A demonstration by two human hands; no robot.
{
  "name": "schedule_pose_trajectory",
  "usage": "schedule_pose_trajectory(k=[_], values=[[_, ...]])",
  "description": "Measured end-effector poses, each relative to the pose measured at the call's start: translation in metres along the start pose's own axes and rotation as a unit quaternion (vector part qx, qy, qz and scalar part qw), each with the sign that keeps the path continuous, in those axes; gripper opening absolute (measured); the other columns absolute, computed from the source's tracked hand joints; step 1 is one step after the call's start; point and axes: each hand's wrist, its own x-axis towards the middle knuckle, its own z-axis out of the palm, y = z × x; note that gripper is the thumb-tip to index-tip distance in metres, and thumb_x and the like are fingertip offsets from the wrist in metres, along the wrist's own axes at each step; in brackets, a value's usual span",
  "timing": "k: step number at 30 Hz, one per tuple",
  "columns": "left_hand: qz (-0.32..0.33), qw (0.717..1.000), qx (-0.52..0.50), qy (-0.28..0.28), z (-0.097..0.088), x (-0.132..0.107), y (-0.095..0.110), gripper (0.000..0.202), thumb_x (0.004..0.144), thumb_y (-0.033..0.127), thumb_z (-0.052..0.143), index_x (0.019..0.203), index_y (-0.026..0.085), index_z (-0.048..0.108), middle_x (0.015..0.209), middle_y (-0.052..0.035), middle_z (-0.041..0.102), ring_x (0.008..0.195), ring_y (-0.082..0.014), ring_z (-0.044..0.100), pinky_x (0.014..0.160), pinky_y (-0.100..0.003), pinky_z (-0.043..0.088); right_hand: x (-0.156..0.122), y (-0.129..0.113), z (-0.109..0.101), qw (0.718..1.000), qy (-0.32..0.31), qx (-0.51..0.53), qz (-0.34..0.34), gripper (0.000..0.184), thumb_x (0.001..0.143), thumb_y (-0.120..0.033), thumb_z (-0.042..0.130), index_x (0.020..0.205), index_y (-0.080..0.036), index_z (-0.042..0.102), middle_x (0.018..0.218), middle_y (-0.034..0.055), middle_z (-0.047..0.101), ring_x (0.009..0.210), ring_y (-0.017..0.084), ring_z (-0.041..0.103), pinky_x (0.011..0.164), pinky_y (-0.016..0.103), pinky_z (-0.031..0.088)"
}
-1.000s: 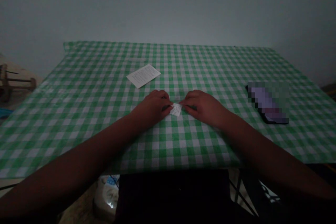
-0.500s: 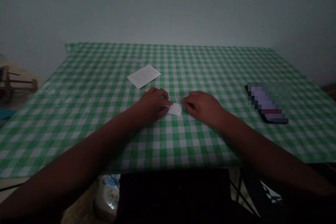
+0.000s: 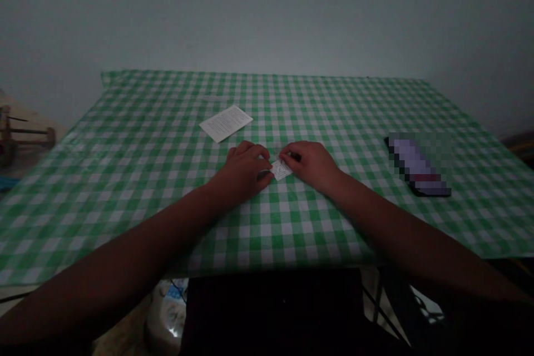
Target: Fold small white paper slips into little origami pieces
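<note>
A small square of folded white paper (image 3: 282,171) with printed lines lies on the checked cloth between my hands. My left hand (image 3: 247,169) grips its left corner, thumb at the lower side and fingers curled above. From the other side, my right hand (image 3: 312,162) pinches the upper right part between thumb and forefinger. The fingertips of the right hand cover that part of the paper.
Green-and-white checked cloth (image 3: 292,228) covers the table, which meets a pale wall (image 3: 267,16). A white printed sheet (image 3: 226,123) lies beyond my left hand. To the right rests a phone (image 3: 417,167), its screen blurred out. A clear plastic strip (image 3: 214,98) lies farther back.
My right hand has moved left, from just beside the folded paper onto it. The paper has turned slightly and sits more cornerwise. My left hand stays at its left side.
</note>
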Motion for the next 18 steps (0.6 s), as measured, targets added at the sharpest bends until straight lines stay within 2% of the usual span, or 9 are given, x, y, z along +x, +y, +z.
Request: schedule_pose_trajectory(k=[6, 13, 18], values=[[-0.018, 1.000, 0.011, -0.020, -0.003, -0.002, 0.000, 0.016, 0.090, 0.029, 0.066, 0.101, 0.024, 0.076, 0.125, -0.0062, 0.066, 0.120, -0.0320, 0.050, 0.098, -0.051, 0.040, 0.005, 0.003, 0.004, 0.997, -0.038, -0.063, -0.022, 0.020, 0.098, -0.033, 0.058, 0.096, -0.020, 0.073, 0.085, 0.0022, 0.071, 0.075, 0.016, 0.060, 0.064, 0.029, 0.035], [-0.021, 0.998, 0.056, -0.035, -0.008, -0.003, 0.005, 0.019, 0.092, 0.033, 0.065, 0.105, 0.025, 0.077, 0.126, -0.0063, 0.065, 0.122, -0.0323, 0.049, 0.097, -0.051, 0.039, -0.003, 0.001, 0.004, 0.986, -0.055, -0.141, -0.066, 0.027, 0.101, -0.038, 0.051, 0.104, -0.017, 0.068, 0.099, 0.0084, 0.070, 0.091, 0.022, 0.063, 0.073, 0.032, 0.042], [-0.018, 0.997, 0.069, -0.032, -0.009, -0.004, 0.006, 0.020, 0.093, 0.034, 0.065, 0.107, 0.025, 0.077, 0.124, -0.0074, 0.066, 0.120, -0.0321, 0.050, 0.095, -0.050, 0.039, -0.007, -0.001, 0.005, 0.987, -0.057, -0.128, -0.074, 0.034, 0.096, -0.047, 0.058, 0.108, -0.017, 0.066, 0.100, 0.0098, 0.069, 0.093, 0.025, 0.062, 0.077, 0.035, 0.044]])
